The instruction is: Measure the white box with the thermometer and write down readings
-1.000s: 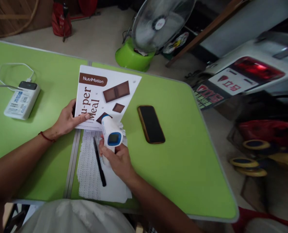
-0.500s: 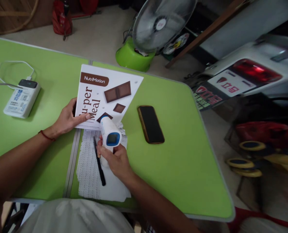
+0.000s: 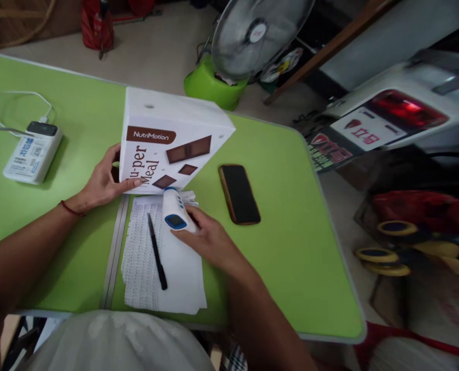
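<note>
Box (image 3: 175,139), white, printed "NutriMotion": above the upper end of the papers, front and top faces both showing; whether it rests on the bench cannot be told. Left hand (image 3: 105,180): forearm reaching in from lower left, red cord (image 3: 71,208) at the wrist; grip closed about the box's lower left edge, thumb flat on the front, fingers partly hidden behind. Thermometer (image 3: 176,210), white and blue: just below the box, tipped over above the papers, screen toward the wearer. Right hand (image 3: 209,234): forearm angled up from lower right, palm downward; grip wrapped round the thermometer, fingers partly hidden. Changed since half a second ago: box tipped so its top face has come into view; thermometer turned from upright onto its side; right wrist rolled over. Papers (image 3: 185,273): one stack, pen (image 3: 157,252) lying on it, as before. Phone (image 3: 240,195): right of the papers, on the green bench (image 3: 291,268). Power bank (image 3: 34,154): far left, white cable attached.
</note>
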The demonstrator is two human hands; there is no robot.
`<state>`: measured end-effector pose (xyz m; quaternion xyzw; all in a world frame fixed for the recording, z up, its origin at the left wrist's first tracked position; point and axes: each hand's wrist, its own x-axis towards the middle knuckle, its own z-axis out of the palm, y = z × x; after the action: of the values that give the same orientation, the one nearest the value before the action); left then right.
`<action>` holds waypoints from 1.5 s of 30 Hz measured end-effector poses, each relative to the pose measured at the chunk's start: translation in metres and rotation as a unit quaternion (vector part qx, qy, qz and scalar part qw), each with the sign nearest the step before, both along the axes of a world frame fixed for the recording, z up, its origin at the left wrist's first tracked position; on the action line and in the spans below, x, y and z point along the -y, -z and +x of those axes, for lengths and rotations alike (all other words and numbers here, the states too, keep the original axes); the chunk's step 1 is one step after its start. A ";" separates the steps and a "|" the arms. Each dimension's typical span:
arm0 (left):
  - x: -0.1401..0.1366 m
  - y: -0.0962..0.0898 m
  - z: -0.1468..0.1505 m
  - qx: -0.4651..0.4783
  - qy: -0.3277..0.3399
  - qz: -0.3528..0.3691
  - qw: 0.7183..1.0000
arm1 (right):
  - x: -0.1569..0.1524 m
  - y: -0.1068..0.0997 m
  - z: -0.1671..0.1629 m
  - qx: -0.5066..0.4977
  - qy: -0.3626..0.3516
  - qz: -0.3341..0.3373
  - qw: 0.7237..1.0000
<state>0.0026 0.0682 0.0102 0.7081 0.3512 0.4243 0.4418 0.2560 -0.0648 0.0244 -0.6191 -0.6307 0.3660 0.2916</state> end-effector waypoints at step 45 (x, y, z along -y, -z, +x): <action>-0.004 0.028 0.003 -0.321 -0.022 0.102 0.941 | 0.016 0.022 -0.037 -0.083 0.055 0.167 0.981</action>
<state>0.0053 0.0725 -0.0173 0.8403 0.4446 0.2171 0.2216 0.2191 -0.0812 0.0025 -0.5624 -0.6217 0.2890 0.4623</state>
